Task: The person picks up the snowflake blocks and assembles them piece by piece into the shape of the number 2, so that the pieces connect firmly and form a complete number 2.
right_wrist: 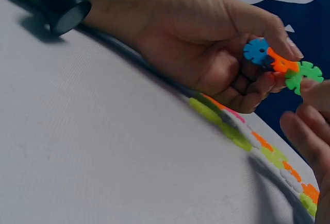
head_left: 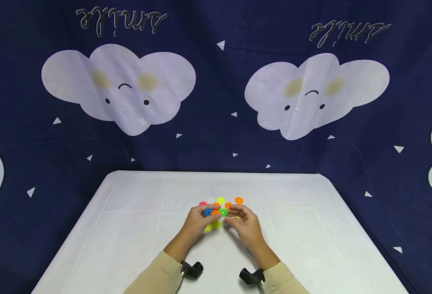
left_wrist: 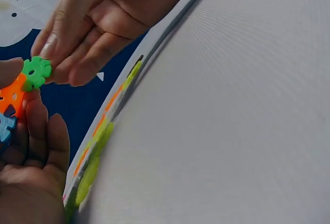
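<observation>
My left hand [head_left: 196, 220] pinches an orange interlocking snowflake disc [right_wrist: 282, 61] between thumb and fingers. Slotted onto it are a blue disc [head_left: 208, 212] at one end and a green disc [head_left: 223, 212] at the other, making a short chain. From the other side my right hand [head_left: 248, 228] meets the green disc, its thumb and fingertips at the edge. In the left wrist view, the right thumb [left_wrist: 50, 46] touches the rim of the green disc, with the other fingers loosely bent. The chain is raised above the table.
Several loose discs lie on the white table [head_left: 293, 237] beyond and under the hands: yellow ones [head_left: 216, 224], an orange one [head_left: 239, 200], a white one [head_left: 211, 200] and a pink one [head_left: 202, 203]. A dark blue cloth with clouds [head_left: 127, 90] hangs behind.
</observation>
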### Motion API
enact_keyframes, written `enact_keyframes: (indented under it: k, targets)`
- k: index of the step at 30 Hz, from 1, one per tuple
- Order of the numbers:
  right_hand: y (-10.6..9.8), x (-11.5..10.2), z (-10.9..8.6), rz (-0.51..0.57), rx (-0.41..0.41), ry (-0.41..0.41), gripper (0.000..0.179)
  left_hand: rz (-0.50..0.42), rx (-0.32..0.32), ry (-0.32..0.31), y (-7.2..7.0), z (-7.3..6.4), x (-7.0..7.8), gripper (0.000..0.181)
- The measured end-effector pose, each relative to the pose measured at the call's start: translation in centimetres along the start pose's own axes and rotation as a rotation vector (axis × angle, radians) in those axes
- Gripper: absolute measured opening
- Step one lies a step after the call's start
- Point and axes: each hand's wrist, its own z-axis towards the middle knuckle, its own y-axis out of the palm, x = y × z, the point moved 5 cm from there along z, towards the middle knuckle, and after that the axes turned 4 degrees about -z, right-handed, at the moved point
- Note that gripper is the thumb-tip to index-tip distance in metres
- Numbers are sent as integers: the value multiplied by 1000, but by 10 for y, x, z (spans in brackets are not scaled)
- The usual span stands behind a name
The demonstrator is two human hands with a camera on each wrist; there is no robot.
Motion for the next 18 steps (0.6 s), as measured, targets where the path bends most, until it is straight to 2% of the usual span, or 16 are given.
enact_keyframes:
  k: [4, 8, 12, 18]
  targets:
    - [-4, 1, 0, -93, 35, -16, 38, -16, 33, -12, -2, 1, -1, 26]
    - [-4, 4, 1, -256, 40, -47, 32, -37, 63, -15, -4, 2, -2, 27]
    - [0, 5, 0, -468, -31, -89, 30, -49, 78, -13, -5, 4, -3, 27]
    - [13, 7, -3, -733, -170, -219, 30, -62, 78, -17, -4, 3, -3, 28]
